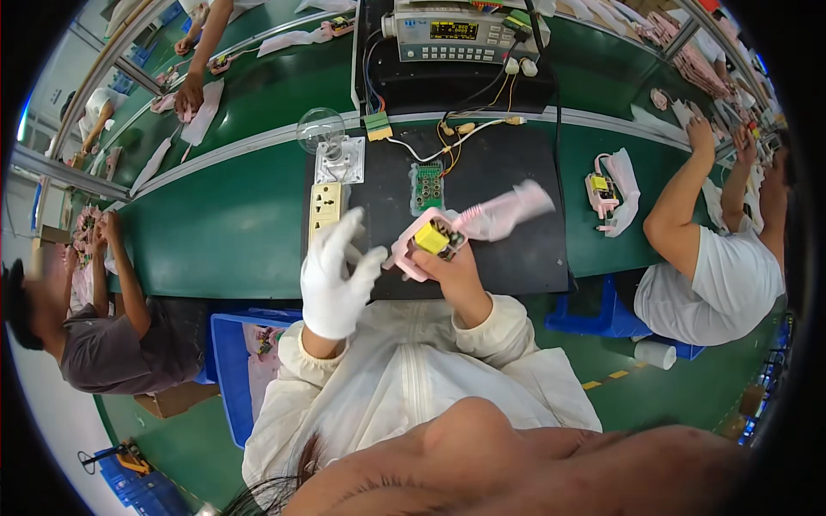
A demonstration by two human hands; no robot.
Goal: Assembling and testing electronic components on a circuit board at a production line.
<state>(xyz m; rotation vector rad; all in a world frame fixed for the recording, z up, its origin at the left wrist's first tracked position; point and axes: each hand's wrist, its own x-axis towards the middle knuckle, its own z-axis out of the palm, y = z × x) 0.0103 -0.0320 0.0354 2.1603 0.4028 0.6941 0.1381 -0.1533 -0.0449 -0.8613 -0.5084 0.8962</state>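
My right hand (pixel 456 273), bare, is wrapped round a pink open-topped plastic housing (pixel 408 266) above the black mat. A yellow-wrapped transformer (pixel 432 238) and other circuit parts show inside it. From its far right side a pink cable runs into a translucent bag or sleeve (pixel 506 215), blurred at its end. My left hand (pixel 337 273), in a white glove, is open with its fingers apart, just left of the housing. One fingertip comes close to the housing's left edge; whether it touches, I cannot tell.
Ahead on the black mat (pixel 516 284) lie a green circuit board (pixel 428 187), a power socket strip (pixel 326 206) and a glass bulb (pixel 322 132) on its holder. A bench meter (pixel 460 34) stands behind. Another pink housing (pixel 600 191) lies right. Co-workers sit on both sides; a blue bin (pixel 231 370) is lower left.
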